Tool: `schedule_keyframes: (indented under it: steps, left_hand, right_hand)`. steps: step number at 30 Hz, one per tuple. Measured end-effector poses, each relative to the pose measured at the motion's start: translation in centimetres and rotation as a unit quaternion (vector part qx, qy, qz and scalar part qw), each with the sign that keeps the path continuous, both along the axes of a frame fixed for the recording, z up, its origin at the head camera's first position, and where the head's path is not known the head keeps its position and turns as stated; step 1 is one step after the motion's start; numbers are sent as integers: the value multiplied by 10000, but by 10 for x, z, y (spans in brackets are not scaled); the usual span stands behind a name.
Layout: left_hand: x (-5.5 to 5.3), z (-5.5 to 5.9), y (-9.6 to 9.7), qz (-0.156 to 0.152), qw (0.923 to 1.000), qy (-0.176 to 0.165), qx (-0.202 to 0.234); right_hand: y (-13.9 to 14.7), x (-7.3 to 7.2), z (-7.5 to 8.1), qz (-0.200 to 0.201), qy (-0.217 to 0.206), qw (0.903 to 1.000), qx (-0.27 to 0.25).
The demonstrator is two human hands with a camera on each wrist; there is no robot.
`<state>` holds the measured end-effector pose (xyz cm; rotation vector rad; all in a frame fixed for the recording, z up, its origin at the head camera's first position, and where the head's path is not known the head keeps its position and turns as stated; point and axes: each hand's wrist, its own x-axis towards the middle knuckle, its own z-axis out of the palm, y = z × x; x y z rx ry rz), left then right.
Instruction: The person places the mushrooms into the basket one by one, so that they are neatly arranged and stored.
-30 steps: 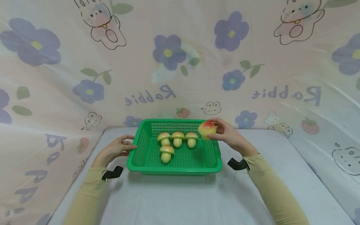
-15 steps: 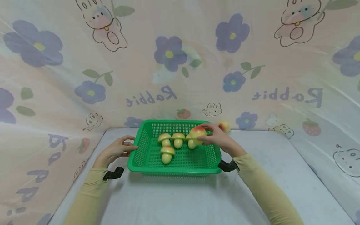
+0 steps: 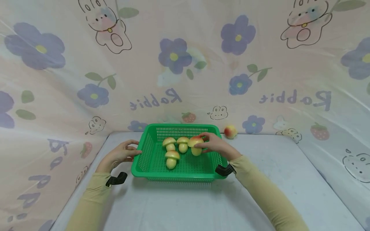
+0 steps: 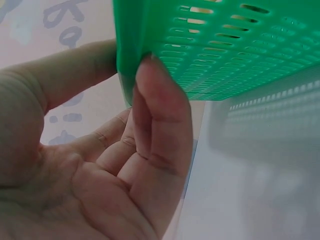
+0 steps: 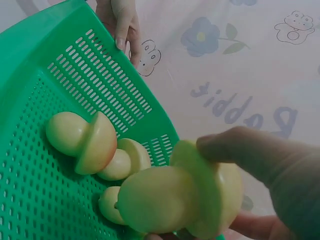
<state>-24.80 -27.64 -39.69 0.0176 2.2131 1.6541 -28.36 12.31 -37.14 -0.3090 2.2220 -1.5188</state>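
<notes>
A toy mushroom (image 5: 160,197) with a pale yellow stem and a yellow cap, reddish on top in the head view, is held between my right thumb and fingers. My right hand (image 3: 215,145) is over the right part of the green plastic basket (image 3: 179,174). Whether the held mushroom touches the basket floor I cannot tell. Several similar mushrooms lie inside, among them one at the front (image 3: 171,158); another is mostly hidden by the held one. At the basket's left end my left hand (image 3: 121,152) grips the rim, one finger bent under it in the left wrist view.
A round red-and-yellow thing (image 3: 230,132) sits on the white-covered table (image 3: 179,205), behind and right of the basket. A patterned cloth (image 3: 202,80) with flowers and rabbits hangs behind the table. Black camera mounts are on both wrists.
My right hand has carried the mushroom left and down from the basket's right rim to inside its outline. The round thing behind has come into sight. My left hand stays on the rim.
</notes>
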Motion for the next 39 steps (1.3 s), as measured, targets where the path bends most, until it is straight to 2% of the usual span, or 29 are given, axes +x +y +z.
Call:
schedule_keyframes:
  steps: [15, 22, 32, 39]
  left_hand:
    - [1, 0, -2, -20, 10000, 27, 59]
    - [0, 0, -3, -15, 10000, -2, 19]
    - [0, 1, -1, -5, 10000, 7, -41]
    - [-1, 0, -1, -13, 10000, -14, -73]
  right_hand:
    - [-14, -4, -4, 611, -538, 9963, 259]
    - [-20, -5, -4, 484, -684, 9954, 470]
    - [-24, -9, -12, 654, -726, 9936, 575]
    - [-28, -9, -15, 742, -693, 9901, 965]
